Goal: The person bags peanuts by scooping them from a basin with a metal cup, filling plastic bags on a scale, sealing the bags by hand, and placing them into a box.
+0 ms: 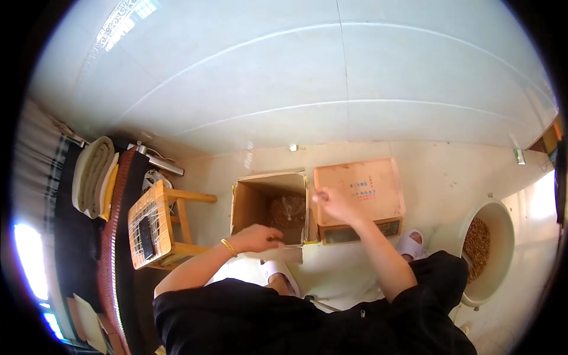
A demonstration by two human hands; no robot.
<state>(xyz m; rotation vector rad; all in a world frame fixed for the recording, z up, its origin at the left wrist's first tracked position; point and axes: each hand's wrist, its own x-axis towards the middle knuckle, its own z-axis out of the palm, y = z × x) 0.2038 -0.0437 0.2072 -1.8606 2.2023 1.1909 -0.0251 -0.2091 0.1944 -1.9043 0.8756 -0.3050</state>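
Observation:
An open cardboard box [248, 204] stands on the floor in front of me, with a clear plastic bag [288, 210] of small brown pieces inside. My left hand [259, 238], a gold bracelet at its wrist, is over the box's near edge with its fingers curled. Over the box's right side and the left edge of a pink lidded box [361, 189] is my right hand [336, 205], fingers bent together. Whatever either hand may hold is too small or hidden to make out.
A wooden stool [168, 225] with a dark phone-like object [146, 238] on its seat stands at left, near a bed-like surface with a folded quilt [94, 177]. At right is a pale bucket [503, 248] holding brown nuts or kernels [477, 248]. A wall rises behind the boxes.

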